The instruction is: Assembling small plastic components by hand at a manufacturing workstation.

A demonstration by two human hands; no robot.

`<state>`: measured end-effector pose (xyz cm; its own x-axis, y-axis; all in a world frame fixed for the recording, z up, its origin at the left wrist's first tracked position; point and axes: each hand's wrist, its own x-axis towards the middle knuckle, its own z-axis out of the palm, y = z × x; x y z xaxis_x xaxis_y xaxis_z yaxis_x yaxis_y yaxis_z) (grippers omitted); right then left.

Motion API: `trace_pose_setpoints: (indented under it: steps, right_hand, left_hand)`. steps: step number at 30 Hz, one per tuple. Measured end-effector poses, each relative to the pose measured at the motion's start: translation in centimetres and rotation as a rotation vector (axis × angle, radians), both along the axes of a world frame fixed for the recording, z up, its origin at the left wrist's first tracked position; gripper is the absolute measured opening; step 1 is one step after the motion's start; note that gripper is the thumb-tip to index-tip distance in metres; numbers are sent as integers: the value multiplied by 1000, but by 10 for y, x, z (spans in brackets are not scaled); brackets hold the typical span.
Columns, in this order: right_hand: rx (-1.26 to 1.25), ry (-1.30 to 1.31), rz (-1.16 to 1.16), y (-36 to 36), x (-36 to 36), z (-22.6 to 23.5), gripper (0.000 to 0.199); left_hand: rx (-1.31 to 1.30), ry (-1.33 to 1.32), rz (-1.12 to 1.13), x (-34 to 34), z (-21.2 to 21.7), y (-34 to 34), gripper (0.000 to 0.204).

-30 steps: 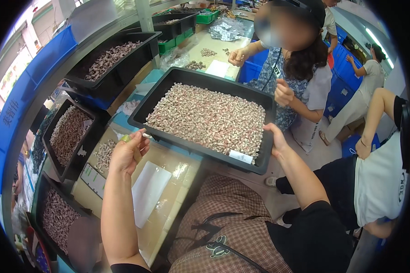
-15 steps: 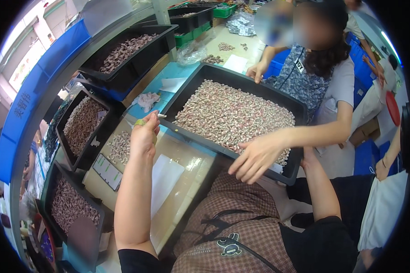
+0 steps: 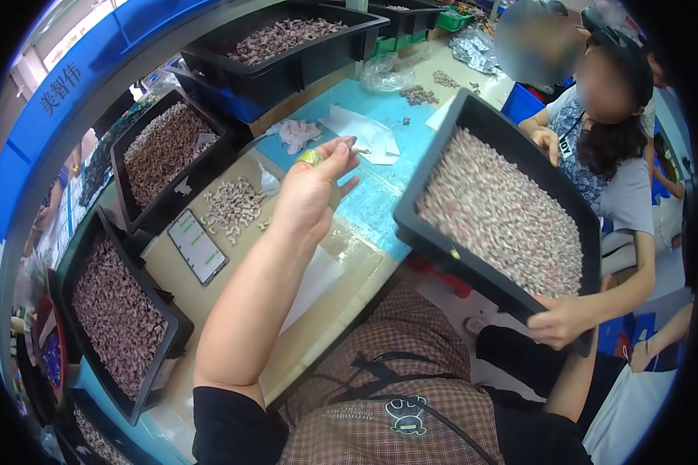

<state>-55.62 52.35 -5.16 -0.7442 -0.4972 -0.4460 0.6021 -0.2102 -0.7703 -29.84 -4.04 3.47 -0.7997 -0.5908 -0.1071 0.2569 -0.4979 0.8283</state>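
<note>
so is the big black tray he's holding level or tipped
Tipped: the black tray slants off the table edge, the right hand gripping its lower corner, small pale parts covering its floor.

Bare tabletop (image 3: pixel 318 279) lies open between phone (image 3: pixel 198 246) and black tray (image 3: pixel 442 248) (trays crowd the left edge).

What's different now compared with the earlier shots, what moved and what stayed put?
The black tray of small parts has swung off the table edge toward the person's right and now tilts. The right hand, which earlier reached over the tray's near rim, now grips its lower corner. A co-worker's hand touches the far rim. The left hand stays raised, pinching a small piece. The other trays and the phone are unchanged.
</note>
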Motion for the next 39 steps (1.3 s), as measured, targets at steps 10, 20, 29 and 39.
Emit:
trace_pose_setpoints:
  steps: [10, 20, 29, 39]
  right_hand:
    - [193, -567, 112, -9, 118, -257, 28]
    - [750, -402, 619, -74, 135, -288, 33]
    - [810, -393, 694, -68, 138, -291, 38]
    - [806, -215, 756, -79, 148, -329, 47]
  left_hand:
    - [-20, -205, -92, -80, -44, -29, 25]
    - [-247, -524, -175, -224, -101, -32, 17]
    - [-1110, -780, -1, -247, -115, -44, 19]
    - [-1653, -578, -33, -199, -113, -19, 36]
